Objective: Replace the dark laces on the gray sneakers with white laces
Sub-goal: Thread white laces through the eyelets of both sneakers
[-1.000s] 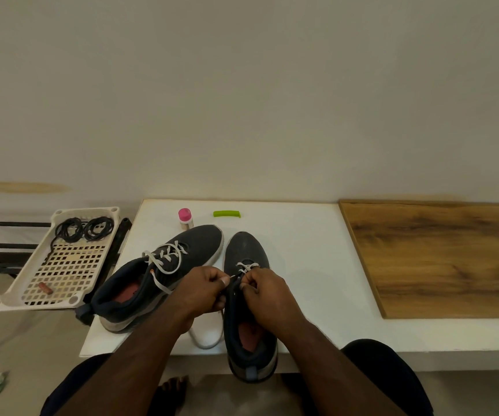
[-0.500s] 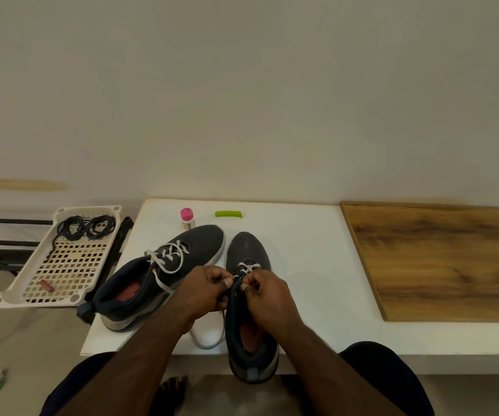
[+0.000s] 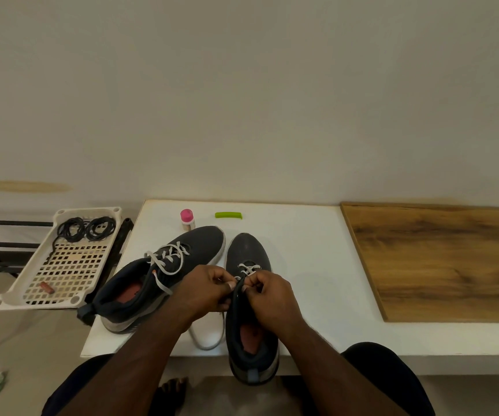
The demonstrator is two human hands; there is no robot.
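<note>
I see two gray shoes on a white table (image 3: 302, 235). The right shoe (image 3: 249, 295) points straight away from me, and its heel hangs a little over the near edge. The left shoe (image 3: 158, 280) lies beside it, tilted, with its toe pointing far and to the right.

Both hands meet over the middle of the right shoe. My left hand (image 3: 203, 291) has its fingers curled tight and pinches the white lace (image 3: 249, 269) by the shoe's opening. My right hand (image 3: 267, 295) is curled too and pinches the same lace from the other side (the fingertips nearly touch each other). Only the far few holes of this shoe have white lace crossed through them. A loose loop of the lace (image 3: 209, 337) hangs down on the table between the two shoes.

The left shoe has white laces (image 3: 168, 258) crossed up its front, with the ends lying loose.

Left of the table sits a white tray with holes (image 3: 62, 283). The dark laces (image 3: 87, 229) lie coiled at its far end, and a small reddish thing (image 3: 47, 287) lies near its near end.

At the far edge of the table stand a little bottle with a pink cap (image 3: 187, 219) and a green thing (image 3: 228, 215). A wooden board (image 3: 440, 259) lies on the right.
</note>
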